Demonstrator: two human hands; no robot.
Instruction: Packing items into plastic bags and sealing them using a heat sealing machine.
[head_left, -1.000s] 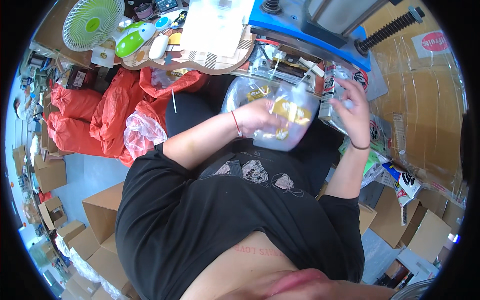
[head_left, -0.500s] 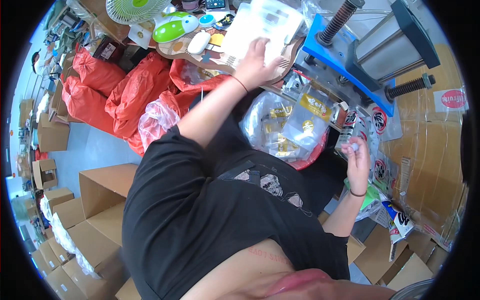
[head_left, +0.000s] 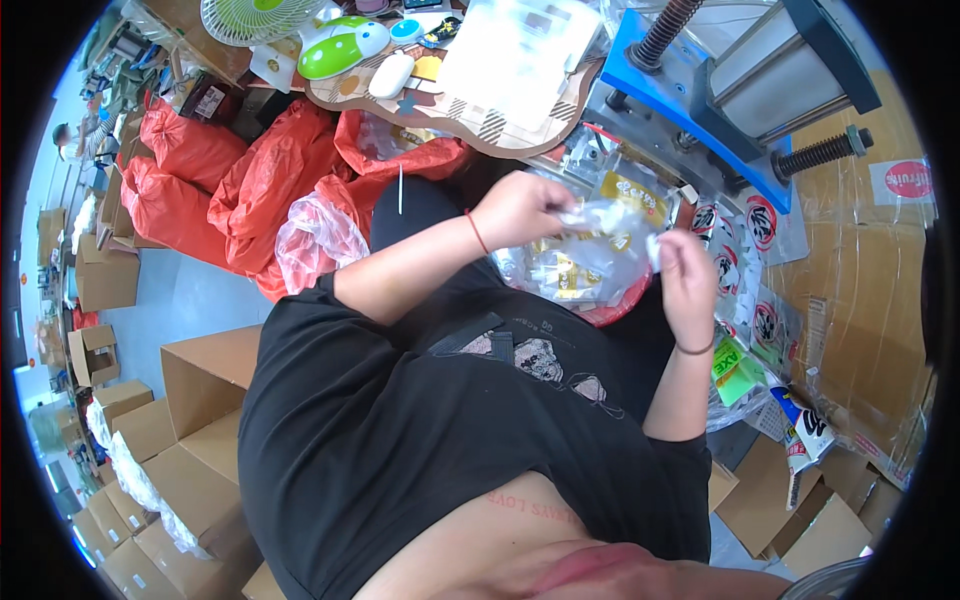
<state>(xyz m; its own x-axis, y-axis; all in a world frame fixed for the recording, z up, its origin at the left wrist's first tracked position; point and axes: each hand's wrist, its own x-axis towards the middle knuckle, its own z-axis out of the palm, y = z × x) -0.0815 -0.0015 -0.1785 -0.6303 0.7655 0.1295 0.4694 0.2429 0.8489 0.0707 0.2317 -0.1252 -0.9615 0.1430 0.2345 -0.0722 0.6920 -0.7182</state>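
Note:
My left hand (head_left: 520, 210) is closed, thumb and fingers pinching a crumpled clear plastic bag (head_left: 608, 218) that spreads toward the right. Close by on the other side, my right hand (head_left: 688, 278) is also closed, with a small whitish piece (head_left: 654, 252) between its fingertips; its exact kind is too small to tell. Below both hands a red basin (head_left: 612, 314) rests at my lap, filled with clear packets (head_left: 572, 280) bearing gold panels. Part of this pile is hidden by the bag and my fingers.
A wavy-edged table (head_left: 420, 115) ahead holds a white translucent container (head_left: 510, 60), a white mouse (head_left: 392, 76) and a green fan (head_left: 262, 18). A blue-plated press (head_left: 690, 110) stands at right. Red sacks (head_left: 265, 190) lie left; cardboard boxes (head_left: 215, 385) stand lower left.
My left hand has left the white container and come down over the basin, now gripping the clear bag. My right hand has moved left toward it, still holding the small whitish piece.

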